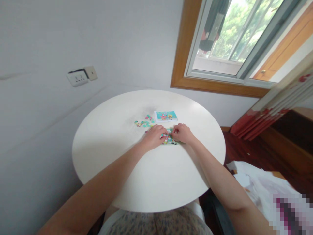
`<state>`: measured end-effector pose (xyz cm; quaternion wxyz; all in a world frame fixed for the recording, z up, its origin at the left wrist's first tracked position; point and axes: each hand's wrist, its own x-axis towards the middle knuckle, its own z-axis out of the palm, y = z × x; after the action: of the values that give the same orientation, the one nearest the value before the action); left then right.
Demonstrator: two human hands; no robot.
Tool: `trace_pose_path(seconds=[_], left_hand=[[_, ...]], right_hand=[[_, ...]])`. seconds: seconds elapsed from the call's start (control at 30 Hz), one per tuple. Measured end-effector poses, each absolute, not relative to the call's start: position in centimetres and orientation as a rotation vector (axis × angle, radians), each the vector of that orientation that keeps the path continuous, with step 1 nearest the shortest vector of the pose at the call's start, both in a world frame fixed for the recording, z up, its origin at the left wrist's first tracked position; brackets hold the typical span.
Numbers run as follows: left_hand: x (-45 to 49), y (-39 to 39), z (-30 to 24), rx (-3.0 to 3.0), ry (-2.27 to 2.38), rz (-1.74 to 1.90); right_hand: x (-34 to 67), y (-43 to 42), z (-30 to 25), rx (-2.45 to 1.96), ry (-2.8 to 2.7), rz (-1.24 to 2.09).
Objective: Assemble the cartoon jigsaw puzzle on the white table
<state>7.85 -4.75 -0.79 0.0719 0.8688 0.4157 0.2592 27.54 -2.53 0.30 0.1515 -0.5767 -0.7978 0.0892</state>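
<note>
A small, partly joined jigsaw puzzle [169,139] lies near the middle of the round white table [117,143]. My left hand [156,135] rests on its left side, fingers curled and pressing on the pieces. My right hand [182,132] sits on its right side, fingertips pinched on a piece at the puzzle's top edge. Loose green and pink puzzle pieces [144,122] lie scattered just beyond my left hand. The puzzle box [165,115], blue with a cartoon picture, lies flat behind the hands.
The table stands against a white wall with a wall socket [80,77]. A wood-framed window [220,45] is behind it to the right. A red and white curtain [271,107] hangs at the right, over a dark wooden floor.
</note>
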Motion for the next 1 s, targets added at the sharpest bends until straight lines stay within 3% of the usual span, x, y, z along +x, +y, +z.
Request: trace_pose_path(seconds=[0.5,1.0], left_hand=[[7.9,-4.9,-0.5,2.623,1.258,0.752],[8.0,-4.9,-0.6,2.639,1.258,0.738]], right_hand=[[29.6,-2.5,1.7,-1.274,-2.434,0.507],[29.7,-2.3,1.3,-1.258,-2.46,0.459]])
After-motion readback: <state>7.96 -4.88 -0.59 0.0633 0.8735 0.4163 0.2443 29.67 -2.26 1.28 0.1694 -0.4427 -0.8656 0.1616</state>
